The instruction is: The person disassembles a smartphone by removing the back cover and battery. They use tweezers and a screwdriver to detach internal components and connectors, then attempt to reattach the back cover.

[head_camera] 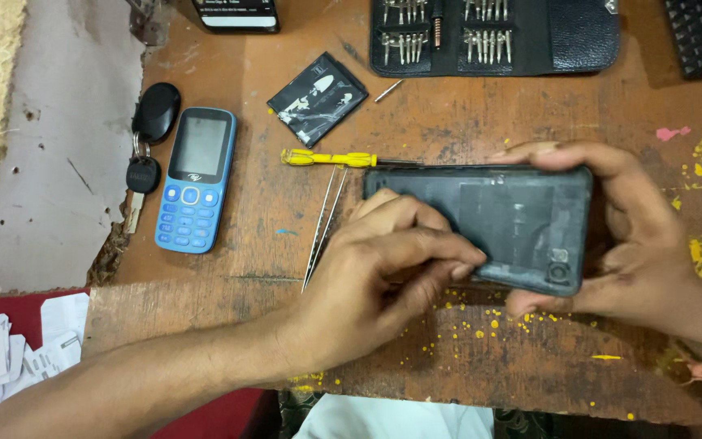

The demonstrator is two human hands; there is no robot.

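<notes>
A dark smartphone point(497, 219) lies back side up between both hands, just above the brown wooden table point(481, 114). My left hand point(383, 276) grips its left end and lower edge, fingers pressed along the bottom rim. The right end, near the camera lens, is clasped by my right hand point(635, 244), with the fingers over the top edge and the thumb below. A yellow-handled screwdriver point(327, 158) lies just above the phone's left corner. Metal tweezers point(324, 223) rest beside my left hand.
A blue keypad phone point(197, 179) lies at the left next to a black key fob with keys point(149, 138). A flat black battery point(317, 99) sits above the screwdriver. An open black case of screwdriver bits point(489, 36) lies at the back. White paper slips point(10, 349) sit at the lower left.
</notes>
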